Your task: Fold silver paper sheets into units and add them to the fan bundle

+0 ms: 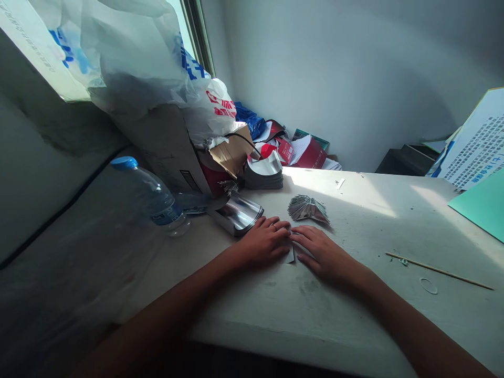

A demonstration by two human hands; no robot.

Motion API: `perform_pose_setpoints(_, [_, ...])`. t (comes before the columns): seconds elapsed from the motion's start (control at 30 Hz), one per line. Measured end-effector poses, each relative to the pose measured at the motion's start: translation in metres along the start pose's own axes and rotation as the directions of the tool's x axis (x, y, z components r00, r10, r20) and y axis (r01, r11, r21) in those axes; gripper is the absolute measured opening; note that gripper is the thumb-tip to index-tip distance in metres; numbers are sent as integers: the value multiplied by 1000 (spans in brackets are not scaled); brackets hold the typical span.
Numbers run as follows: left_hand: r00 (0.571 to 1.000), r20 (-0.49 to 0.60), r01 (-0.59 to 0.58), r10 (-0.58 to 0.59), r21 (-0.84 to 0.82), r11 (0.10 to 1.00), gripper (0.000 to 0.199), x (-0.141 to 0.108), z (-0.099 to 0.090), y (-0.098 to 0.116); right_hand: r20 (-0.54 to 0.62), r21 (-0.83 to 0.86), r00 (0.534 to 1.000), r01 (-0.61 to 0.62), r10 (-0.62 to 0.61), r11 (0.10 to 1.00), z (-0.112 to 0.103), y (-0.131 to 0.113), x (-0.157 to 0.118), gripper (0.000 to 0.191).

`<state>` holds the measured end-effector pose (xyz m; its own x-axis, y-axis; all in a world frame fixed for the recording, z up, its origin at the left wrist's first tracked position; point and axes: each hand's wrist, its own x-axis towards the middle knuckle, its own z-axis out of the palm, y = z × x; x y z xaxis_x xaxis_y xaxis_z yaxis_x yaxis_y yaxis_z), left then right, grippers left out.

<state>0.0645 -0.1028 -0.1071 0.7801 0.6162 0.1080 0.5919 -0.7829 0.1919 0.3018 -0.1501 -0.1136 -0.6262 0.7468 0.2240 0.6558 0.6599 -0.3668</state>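
My left hand (268, 241) lies palm down, fingers spread, on a small pale sheet (289, 256) on the white table, covering most of it. My right hand (318, 252) rests flat beside it, its fingertips at the sheet's right edge and close to my left fingers. Just beyond both hands sits a fan-shaped bundle of folded silvery strips (309, 209). A curved stack of shiny silver sheets (240, 212) lies by my left fingertips, and a second curved stack (263, 172) stands farther back.
At the left a clear bottle with a blue cap (157, 199) leans near a box (169, 147) under plastic bags (145, 63). On the right lie a thin wooden stick (441, 271), a white ring (428, 286) and a green sheet (482, 205). Red papers (311, 153) are piled behind.
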Motion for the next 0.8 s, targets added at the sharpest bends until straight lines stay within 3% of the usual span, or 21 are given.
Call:
perform_pose_setpoints(0.27, [1000,-29,-9,9,9,1000,36,3,2,-1,-51,-2,998,46,-46,999,-2,-8,-1,30])
perform_pose_setpoints(0.8, [998,-70,-10,9,-19,1000,25,5,2,-6,-21,13,997,72,-71,997,-2,-6,1,32])
